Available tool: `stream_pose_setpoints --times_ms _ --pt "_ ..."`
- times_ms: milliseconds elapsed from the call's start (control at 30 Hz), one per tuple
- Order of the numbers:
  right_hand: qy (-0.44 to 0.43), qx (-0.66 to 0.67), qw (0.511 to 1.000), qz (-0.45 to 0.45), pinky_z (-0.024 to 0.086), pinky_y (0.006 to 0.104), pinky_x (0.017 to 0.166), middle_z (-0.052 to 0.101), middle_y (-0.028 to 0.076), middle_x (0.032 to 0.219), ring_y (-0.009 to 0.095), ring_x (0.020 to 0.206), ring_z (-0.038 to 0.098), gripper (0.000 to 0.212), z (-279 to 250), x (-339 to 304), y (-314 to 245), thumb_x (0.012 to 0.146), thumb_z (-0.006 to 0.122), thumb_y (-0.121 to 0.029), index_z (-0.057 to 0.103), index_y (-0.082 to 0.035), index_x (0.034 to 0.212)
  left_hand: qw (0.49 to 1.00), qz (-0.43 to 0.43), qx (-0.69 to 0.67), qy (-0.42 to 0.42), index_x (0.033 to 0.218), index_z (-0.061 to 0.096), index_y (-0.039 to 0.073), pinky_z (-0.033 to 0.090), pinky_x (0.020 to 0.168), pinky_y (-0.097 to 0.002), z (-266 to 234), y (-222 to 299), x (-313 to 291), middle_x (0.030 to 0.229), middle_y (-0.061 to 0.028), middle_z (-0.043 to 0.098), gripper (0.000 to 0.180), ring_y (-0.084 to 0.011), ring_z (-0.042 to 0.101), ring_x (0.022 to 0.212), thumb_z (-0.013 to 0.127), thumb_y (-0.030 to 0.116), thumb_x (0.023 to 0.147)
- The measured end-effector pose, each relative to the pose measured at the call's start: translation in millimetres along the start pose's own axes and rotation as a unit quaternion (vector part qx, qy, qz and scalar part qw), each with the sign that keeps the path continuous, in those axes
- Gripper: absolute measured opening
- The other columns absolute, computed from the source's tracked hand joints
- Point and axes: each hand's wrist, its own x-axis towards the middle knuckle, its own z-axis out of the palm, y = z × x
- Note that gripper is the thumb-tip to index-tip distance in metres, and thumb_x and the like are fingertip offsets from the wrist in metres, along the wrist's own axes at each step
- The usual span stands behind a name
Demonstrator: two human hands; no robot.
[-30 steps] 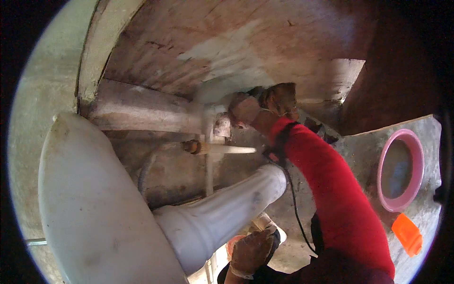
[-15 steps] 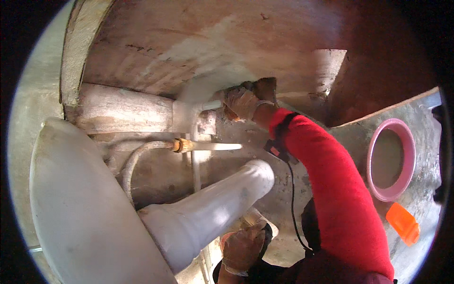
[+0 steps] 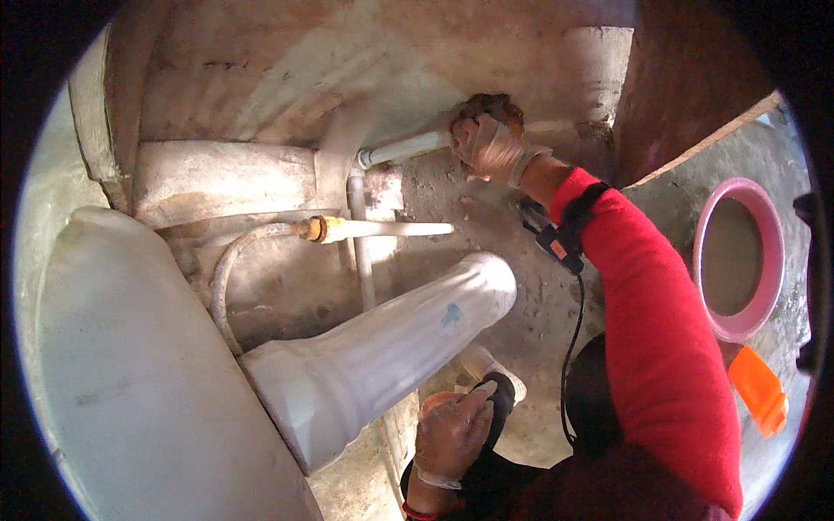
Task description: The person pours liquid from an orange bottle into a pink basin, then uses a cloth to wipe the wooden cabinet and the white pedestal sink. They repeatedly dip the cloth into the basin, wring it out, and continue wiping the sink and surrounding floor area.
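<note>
My right hand (image 3: 488,146), in a clear plastic glove, is at the far wall beside the end of a grey pipe (image 3: 408,148). Its fingers curl against a rough dark brown patch (image 3: 499,108); whether that is a hole or a clump I cannot tell, and anything in the grip is hidden. My left hand (image 3: 453,432), gloved too, is low in the middle near a light shoe (image 3: 504,373) and dark clothing. Its fingers are bent in, with an orange-red edge (image 3: 439,400) showing beside them; what it holds, if anything, I cannot make out.
A white sink (image 3: 148,365) stands at left, with a thick pale drain pipe (image 3: 391,356) in the centre. Above it a hose (image 3: 228,273) leads to a yellow-collared pale tube (image 3: 391,228). At right are a pink basin (image 3: 773,252) and an orange scoop (image 3: 758,391).
My right hand has slid rightward along the grey pipe to the dark patch, leaving more of the pipe visible. The whole view has shifted slightly. My left hand stays by the shoe.
</note>
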Motion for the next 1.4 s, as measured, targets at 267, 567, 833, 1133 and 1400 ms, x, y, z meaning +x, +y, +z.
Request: stream_pose_setpoints --times_ms 267,567,833,1133,1400 --pt "-0.080 0.466 0.829 0.297 0.055 0.0428 0.081 0.068 0.024 0.104 0.037 0.093 0.068 0.055 18.3 4.1 -64.0 0.075 0.065 -0.001 0.062 -0.013 0.129 1.000 -0.006 0.005 -0.008 0.116 0.065 0.010 0.051 0.068 -0.0456 -7.6 4.2 0.2 0.085 -0.0182 0.069 0.028 -0.0360 0.066 0.077 0.062 0.018 0.089" --pt "-0.121 0.840 0.359 0.389 0.052 0.0298 0.087 0.067 0.002 0.107 0.014 0.097 0.061 0.034 12.5 59.9 -158.5 0.087 0.071 -0.006 0.063 -0.010 0.119 1.000 -0.003 -0.014 -0.019 0.119 0.062 0.011 0.052 0.069 -0.0459 -9.3 19.5 8.8 0.091 -0.0170 0.069 0.029 -0.0362 0.067 0.083 0.060 0.019 0.091" --pt "-0.095 0.787 0.453 0.407 0.054 0.0320 0.073 0.071 0.009 0.096 0.019 0.084 0.067 0.022 -24.2 54.5 -142.2 0.089 0.059 -0.005 0.067 -0.003 0.110 0.998 0.007 -0.025 -0.050 0.120 0.063 0.011 0.053 0.073 -0.0452 -2.2 17.9 6.9 0.098 -0.0172 0.068 0.030 -0.0371 0.066 0.088 0.060 0.017 0.090" --pt "0.267 0.671 0.677 0.143 0.044 0.0368 0.103 0.065 0.007 0.116 0.026 0.112 0.060 0.035 -156.0 150.9 -86.7 0.092 0.064 -0.025 0.061 -0.004 0.121 0.999 -0.003 -0.024 -0.037 0.112 0.065 0.008 0.053 0.072 -0.0468 3.6 3.4 0.3 0.097 -0.0201 0.068 0.024 -0.0384 0.066 0.087 0.061 0.021 0.092" --pt "0.190 0.554 0.802 0.118 0.051 0.0422 0.089 0.065 0.009 0.116 0.032 0.107 0.059 0.080 -129.9 147.0 -135.3 0.062 0.070 0.002 0.052 -0.016 0.138 1.000 0.005 0.015 -0.026 0.103 0.065 0.003 0.052 0.073 -0.0455 6.9 -0.5 -1.3 0.088 -0.0173 0.067 0.020 -0.0377 0.065 0.082 0.063 0.015 0.088"
